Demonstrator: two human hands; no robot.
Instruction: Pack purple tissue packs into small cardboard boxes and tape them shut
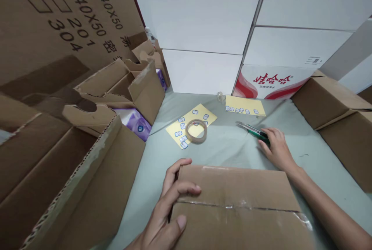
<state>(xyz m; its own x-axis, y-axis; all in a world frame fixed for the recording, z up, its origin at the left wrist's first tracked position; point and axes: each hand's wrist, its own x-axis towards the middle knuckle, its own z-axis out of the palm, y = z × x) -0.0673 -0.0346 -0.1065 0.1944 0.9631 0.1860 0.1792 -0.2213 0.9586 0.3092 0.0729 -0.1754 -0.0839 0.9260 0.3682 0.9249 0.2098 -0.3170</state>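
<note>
On the cloth [221,153], left grip [162,207] clamped on a cardboard box [232,203], right grip [279,149] around a utility knife [250,130]

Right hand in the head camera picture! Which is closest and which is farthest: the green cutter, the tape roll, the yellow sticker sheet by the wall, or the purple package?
Starting from the right hand:
1. Green box cutter: touching the fingers.
2. Yellow sticker sheet: ahead, by the white boxes.
3. Clear tape roll: farther left.
4. Purple package: farthest left, among cardboard.
</note>
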